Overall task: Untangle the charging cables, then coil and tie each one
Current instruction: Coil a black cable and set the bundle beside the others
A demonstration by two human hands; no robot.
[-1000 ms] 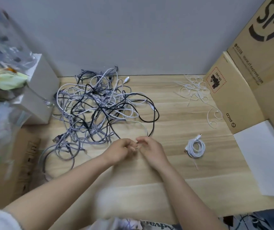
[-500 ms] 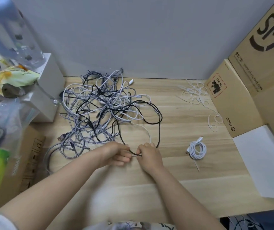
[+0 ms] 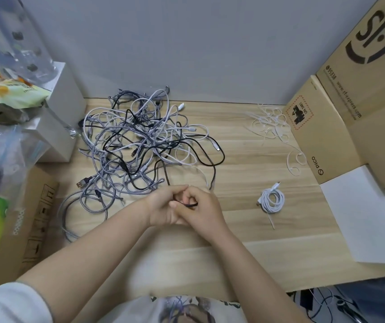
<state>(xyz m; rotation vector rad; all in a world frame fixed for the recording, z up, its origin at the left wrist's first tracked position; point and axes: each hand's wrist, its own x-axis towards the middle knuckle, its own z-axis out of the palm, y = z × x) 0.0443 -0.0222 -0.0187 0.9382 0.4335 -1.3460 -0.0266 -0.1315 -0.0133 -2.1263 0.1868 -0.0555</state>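
Note:
A tangled heap of grey braided, white and black charging cables [image 3: 140, 145] lies on the wooden table [image 3: 245, 220] at the back left. My left hand [image 3: 163, 206] and my right hand [image 3: 200, 206] meet just in front of the heap. Both pinch a short stretch of a black cable [image 3: 188, 204] that runs back into the heap. One white cable [image 3: 271, 199], coiled and tied, lies to the right of my hands. A bunch of loose white ties [image 3: 270, 122] sits at the back right.
Cardboard boxes [image 3: 322, 127] stand along the right side, with a white sheet [image 3: 368, 217] in front of them. A white box [image 3: 56, 127], plastic bags and a brown carton [image 3: 30, 213] crowd the left edge. The wall rises right behind the heap.
My hands have closed together and drawn the black cable toward me. The view has shifted slightly.

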